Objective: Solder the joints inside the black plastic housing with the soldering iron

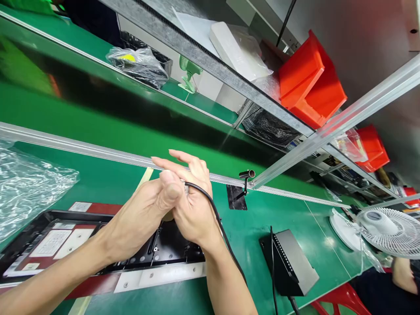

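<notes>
From the head camera I see a green workbench (288,210) under a shelf of red bins (311,83), a white fan (390,229) at right. My left hand (147,210) and right hand (193,201) meet above a black panel (98,245), pinching the end of a black cable (216,216) between them; it trails down along my right forearm, nearer that hand. The panel's labels are too small to read.

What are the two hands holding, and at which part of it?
A black cable, held at its upper end, pinched between the left hand and the right hand. The tip itself is hidden between the fingers. The rest hangs along the right forearm.
</notes>
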{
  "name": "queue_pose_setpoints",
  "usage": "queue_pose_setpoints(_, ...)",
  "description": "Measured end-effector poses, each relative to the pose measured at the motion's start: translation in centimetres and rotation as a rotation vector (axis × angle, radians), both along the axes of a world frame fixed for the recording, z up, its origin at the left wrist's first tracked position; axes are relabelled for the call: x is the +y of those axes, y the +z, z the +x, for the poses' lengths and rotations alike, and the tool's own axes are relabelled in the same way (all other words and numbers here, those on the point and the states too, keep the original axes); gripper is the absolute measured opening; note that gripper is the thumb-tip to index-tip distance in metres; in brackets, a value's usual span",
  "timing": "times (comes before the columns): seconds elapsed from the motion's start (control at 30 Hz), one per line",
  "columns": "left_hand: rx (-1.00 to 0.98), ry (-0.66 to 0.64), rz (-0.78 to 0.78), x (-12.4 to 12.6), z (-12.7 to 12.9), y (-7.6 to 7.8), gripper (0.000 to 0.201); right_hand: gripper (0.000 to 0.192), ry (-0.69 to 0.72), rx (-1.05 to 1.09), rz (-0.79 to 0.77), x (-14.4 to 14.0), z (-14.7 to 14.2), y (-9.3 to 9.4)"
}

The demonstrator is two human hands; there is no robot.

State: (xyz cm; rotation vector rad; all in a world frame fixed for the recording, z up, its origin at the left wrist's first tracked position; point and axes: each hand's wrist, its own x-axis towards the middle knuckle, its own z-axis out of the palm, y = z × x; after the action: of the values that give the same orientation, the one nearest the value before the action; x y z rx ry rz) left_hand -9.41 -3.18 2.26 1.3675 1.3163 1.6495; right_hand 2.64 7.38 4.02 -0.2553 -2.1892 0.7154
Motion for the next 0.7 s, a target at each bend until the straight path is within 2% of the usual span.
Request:
queue_pose_setpoints(0.13, -0.075, -0.048, 0.038, 0.7, 0.6, 0.9, 0.090, 0.033, -0.029, -0.008, 0.072, -0.1, -0.2, 0.1)
queue_pose_setpoints(0.23, -0.054, -0.015, 0.064, 1.0, 1.2, 1.4, 0.081, 0.031, -0.045, 0.004, 0.074, -0.1, -0.2, 0.0)
queue_pose_setpoints(0.33, -0.050, 0.031, 0.132, 1.2, 1.7, 1.9, 0.075, 0.028, -0.002, 0.036, 0.033, -0.2, -0.2, 0.2)
queue_pose_setpoints(0.5, -0.093, -0.014, 0.126, 1.4, 1.7, 2.9, 0.048, 0.026, 0.039, -0.008, -0.069, -0.4, -0.4, 0.9)
queue_pose_setpoints(0.7, -0.171, -0.008, 0.109, 1.0, 2.0, 2.6, 0.058, 0.026, 0.026, 0.005, -0.041, -0.6, -0.6, 0.9)
